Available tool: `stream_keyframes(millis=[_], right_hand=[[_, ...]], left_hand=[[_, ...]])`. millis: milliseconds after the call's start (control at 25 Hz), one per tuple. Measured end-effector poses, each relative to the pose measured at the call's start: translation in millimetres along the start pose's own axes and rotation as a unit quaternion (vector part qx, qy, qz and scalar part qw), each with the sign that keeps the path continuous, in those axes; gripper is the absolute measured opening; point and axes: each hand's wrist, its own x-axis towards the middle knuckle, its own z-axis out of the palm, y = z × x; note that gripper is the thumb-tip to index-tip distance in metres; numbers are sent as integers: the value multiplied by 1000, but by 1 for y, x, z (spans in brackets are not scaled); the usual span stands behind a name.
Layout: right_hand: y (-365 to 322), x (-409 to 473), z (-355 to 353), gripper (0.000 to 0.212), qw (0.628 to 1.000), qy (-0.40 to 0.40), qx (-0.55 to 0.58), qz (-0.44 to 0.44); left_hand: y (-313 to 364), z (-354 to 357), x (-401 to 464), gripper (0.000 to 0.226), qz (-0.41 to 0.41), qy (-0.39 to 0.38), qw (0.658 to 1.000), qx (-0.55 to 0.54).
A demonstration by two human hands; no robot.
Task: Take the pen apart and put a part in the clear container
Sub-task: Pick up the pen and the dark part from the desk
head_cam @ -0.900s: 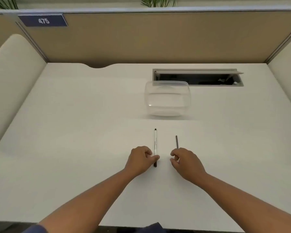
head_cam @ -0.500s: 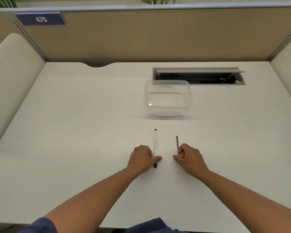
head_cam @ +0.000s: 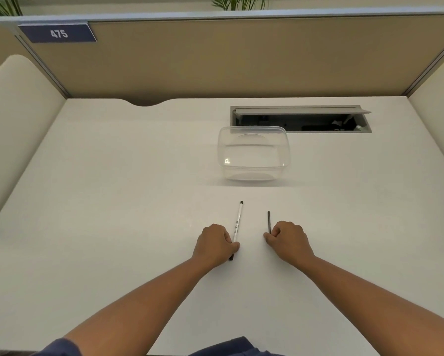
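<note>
Pen (head_cam: pixel 237 222) and dark rod (head_cam: pixel 269 221) ends hidden, seemingly pinched by fingers.

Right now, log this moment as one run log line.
left hand: pinching white pen | right hand: pinching dark rod | clear container: nothing inside | stage: parts not yet placed
</note>
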Motion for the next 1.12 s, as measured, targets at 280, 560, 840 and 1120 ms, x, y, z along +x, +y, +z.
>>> stream_keyframes(millis=[280,560,840,1120], right_hand=[[1,3,0,23,1000,-10,-9,7],[2,1,-2,24,1000,1,24,12],[-42,-22,-26,21,918,-69,390,9],[-90,-37,-53,14,829,-104,549,-17]], left_hand=[[-1,0,-1,22,1,-4,1000,-18],[-1,-2,-7,20,13,-15,999,-50],[13,-25,-27,10,73,-8,990,-120],[29,-51,-48,13,149,-50,972,-176]])
